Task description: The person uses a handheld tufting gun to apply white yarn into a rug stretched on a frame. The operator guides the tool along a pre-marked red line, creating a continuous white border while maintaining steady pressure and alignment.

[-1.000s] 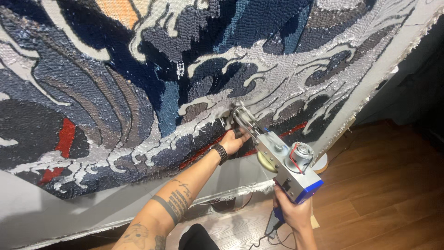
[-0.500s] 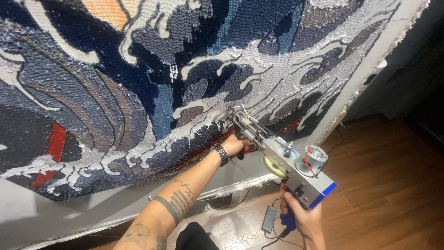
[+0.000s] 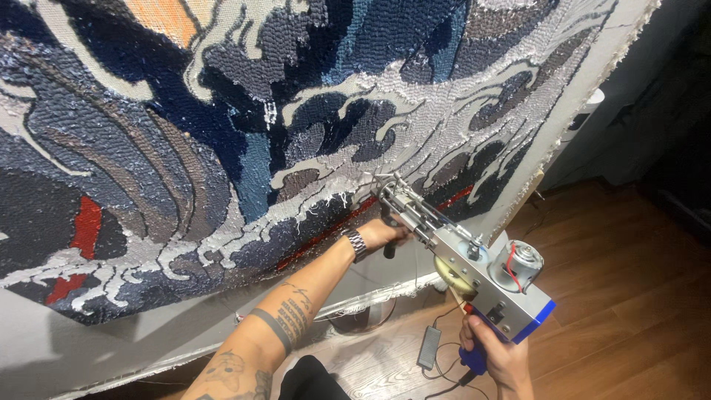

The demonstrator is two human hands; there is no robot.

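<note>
A grey and blue tufting gun [image 3: 474, 270] points up-left, its needle tip [image 3: 379, 181] against a large tufted rug [image 3: 259, 133] with dark blue, grey, white and red wave patterns stretched on a frame. My left hand [image 3: 385, 235], with a metal wristwatch and tattooed forearm, grips the gun's black front handle just under the needle end. My right hand [image 3: 495, 355] holds the blue rear handle at the bottom right. A small motor [image 3: 517, 263] sits on top of the gun's body.
Bare grey backing cloth [image 3: 67, 341] hangs below the tufted area. A black power adapter [image 3: 429, 347] and cable lie on the wooden floor [image 3: 629, 296]. The frame's pale edge [image 3: 592, 89] runs diagonally at upper right, with a dark wall behind.
The gun and both hands have shifted a little to the right and downward along the rug's lower edge. The view has moved closer.
</note>
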